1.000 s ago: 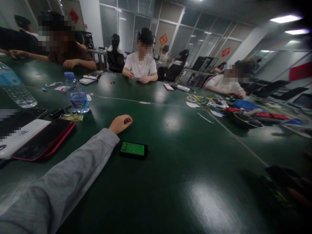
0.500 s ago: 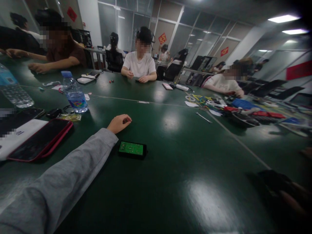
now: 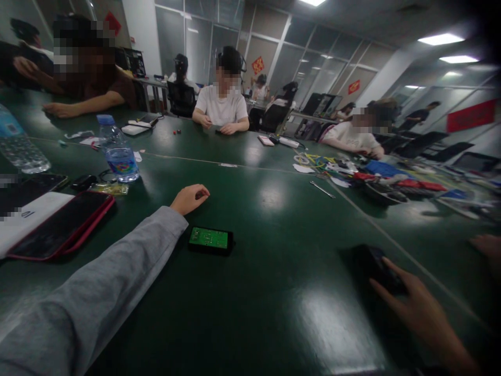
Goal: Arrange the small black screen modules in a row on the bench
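Observation:
A green circuit board (image 3: 209, 237) lies face up in a black rectangular housing on the dark green table (image 3: 266, 292). Just beyond it rests my left hand (image 3: 190, 199), its fingers loosely curled towards the thumb with nothing visible in them. The grey sleeve of that arm passes beside the housing's left end. At the lower right, my right hand (image 3: 420, 303) grips a black box-shaped object (image 3: 378, 269) between thumb and fingers, low over the table or touching it. The far side of this object is dark, so its exact kind cannot be made out.
Phones (image 3: 62, 222) and two water bottles (image 3: 119, 151) stand or lie at the left. A wrench (image 3: 322, 189) lies near a pile of cables and tools (image 3: 376, 177). Another person's hand (image 3: 487, 244) shows at the right edge. Several people sit around the table.
My right hand has come in from the lower right edge, carrying the black object left towards the middle. My left hand and the circuit board stay in place.

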Demonstrator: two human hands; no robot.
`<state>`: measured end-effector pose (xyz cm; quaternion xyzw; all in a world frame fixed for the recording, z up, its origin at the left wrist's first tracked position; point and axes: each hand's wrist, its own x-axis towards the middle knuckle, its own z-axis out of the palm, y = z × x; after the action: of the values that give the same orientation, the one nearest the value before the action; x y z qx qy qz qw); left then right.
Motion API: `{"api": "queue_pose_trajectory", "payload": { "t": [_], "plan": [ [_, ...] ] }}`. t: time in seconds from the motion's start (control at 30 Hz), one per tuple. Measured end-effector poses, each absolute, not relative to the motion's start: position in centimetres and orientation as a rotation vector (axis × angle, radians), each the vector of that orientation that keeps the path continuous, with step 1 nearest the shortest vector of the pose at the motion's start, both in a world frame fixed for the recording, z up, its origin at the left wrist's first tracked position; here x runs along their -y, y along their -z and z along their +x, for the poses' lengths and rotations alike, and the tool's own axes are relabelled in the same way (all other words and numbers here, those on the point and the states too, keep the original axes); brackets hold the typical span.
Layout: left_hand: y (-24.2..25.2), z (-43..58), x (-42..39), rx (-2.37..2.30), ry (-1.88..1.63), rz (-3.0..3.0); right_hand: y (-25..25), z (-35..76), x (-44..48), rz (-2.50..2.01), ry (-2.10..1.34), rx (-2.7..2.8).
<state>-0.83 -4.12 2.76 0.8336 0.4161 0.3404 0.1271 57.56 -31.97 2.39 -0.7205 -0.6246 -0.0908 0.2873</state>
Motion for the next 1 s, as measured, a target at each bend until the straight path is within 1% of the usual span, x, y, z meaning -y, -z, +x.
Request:
{"api": "queue_pose_trajectory", "payload": {
  "t": [0.2,0.33,0.47,0.57,0.67,0.8,0.87,1.0],
  "plan": [
    [-3.0,-0.9,4.3,-1.218,-1.001,2.406,-4.9,40.1,21.9,-1.720,-0.033,2.135],
    [-3.1,-0.8,4.4,-1.270,-1.035,2.384,-5.5,29.5,15.0,-1.492,-0.014,2.301],
    [-2.8,-0.6,4.2,-1.296,-1.125,2.377,-4.0,22.4,9.0,-1.431,0.072,2.262],
    [-3.0,-0.4,4.3,-1.307,-1.179,2.389,-3.0,20.4,6.9,-1.365,0.030,2.210],
    [-3.7,0.0,5.1,-1.255,-1.179,2.513,-2.7,20.6,7.0,-1.259,-0.095,2.122],
    [-4.3,0.6,6.0,-1.082,-1.003,2.818,-2.9,21.3,7.8,-1.198,-0.167,1.966],
    [-4.2,0.7,6.0,-1.038,-0.930,2.883,-2.9,21.3,7.8,-1.131,-0.166,2.004],
    [-3.5,0.7,5.5,-1.085,-0.938,2.836,-2.2,21.0,7.3,-1.147,-0.154,2.178]
  ]
}}
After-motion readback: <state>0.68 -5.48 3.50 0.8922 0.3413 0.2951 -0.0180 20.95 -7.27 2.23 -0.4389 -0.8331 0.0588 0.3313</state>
